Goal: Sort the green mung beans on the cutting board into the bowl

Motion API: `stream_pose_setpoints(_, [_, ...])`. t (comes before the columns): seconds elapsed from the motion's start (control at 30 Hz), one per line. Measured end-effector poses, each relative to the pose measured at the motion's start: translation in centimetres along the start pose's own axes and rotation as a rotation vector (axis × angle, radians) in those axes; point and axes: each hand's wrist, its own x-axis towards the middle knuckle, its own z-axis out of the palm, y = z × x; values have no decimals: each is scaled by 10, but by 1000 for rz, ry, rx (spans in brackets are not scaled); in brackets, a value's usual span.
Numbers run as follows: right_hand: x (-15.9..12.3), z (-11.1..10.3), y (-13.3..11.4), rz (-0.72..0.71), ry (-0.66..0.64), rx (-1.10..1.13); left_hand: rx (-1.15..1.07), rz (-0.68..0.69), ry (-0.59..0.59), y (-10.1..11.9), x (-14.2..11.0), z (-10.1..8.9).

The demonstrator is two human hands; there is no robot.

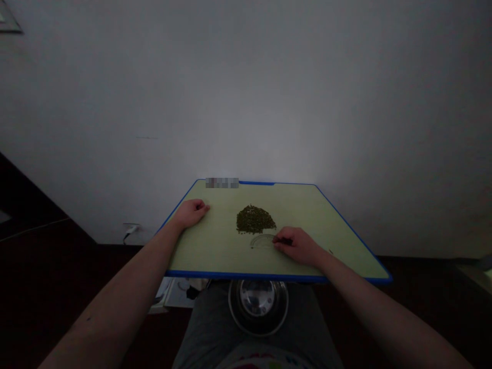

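A pile of small greenish-brown grains or beans [254,219] lies on a pale yellow-green tabletop [223,256] with a blue rim. Just in front of the pile is a clear protractor [262,240], flat or nearly flat on the top. My right hand [295,245] pinches the protractor's right end between thumb and fingers. On the left part of the table rests my left hand [192,212], its fingers curled in and the thumb pointing toward the pile. Nothing shows in that hand, and it stays apart from the grains.
A round metal bowl [258,307] sits on my lap below the table's front edge. Behind the table rises a pale wall [269,102]. A plug [132,229] with a cord is in a wall socket at left. A small dark speck [331,251] lies near my right wrist.
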Motion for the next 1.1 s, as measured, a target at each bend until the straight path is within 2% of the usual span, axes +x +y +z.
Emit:
stream_pose_setpoints(0.33, [-5,-1,-1,-71,-67,24,5,7,5,1,-1,-1])
stream_pose_setpoints(0.63, [-7,-3,-2,-215,-117,16,8,9,15,5,-2,-2])
stream_pose_setpoints(1.1, [-7,-1,-5,-255,-165,58,-1,-16,8,4,-2,-3])
